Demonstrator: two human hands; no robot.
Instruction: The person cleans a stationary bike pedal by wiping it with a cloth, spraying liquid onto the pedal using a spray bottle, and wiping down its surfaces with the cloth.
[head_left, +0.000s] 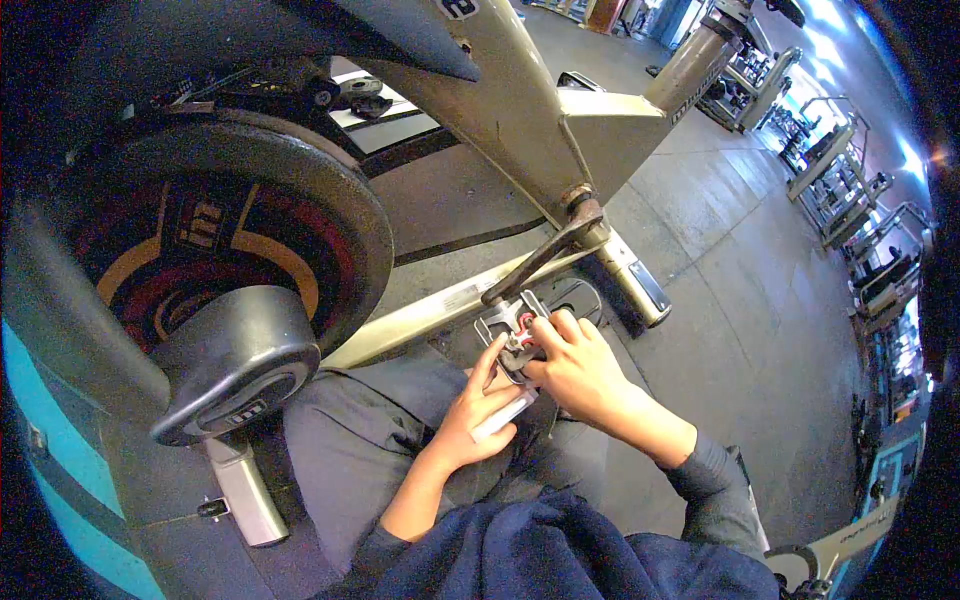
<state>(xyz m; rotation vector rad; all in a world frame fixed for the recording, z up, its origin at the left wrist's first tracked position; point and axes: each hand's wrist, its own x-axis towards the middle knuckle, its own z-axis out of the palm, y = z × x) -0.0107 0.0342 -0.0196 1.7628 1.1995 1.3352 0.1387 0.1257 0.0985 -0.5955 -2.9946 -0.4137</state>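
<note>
A metal pedal (507, 322) with a red part at its middle hangs at the end of the crank arm (545, 256) of an exercise bike. My right hand (583, 370) has its fingers bent and pressed together on the right side of the pedal; what its fingertips hold is too small to name. My left hand (478, 415) touches the pedal's near left edge with a fingertip. A pale, flat object (505, 414) lies against the left palm, under the thumb.
The bike's flywheel (350, 235) and a black rounded cover (245, 345) are at the left. Its cream frame (510, 110) rises above the pedal, and a floor foot (632, 278) stands right of it. Gym machines (750, 85) line the far right.
</note>
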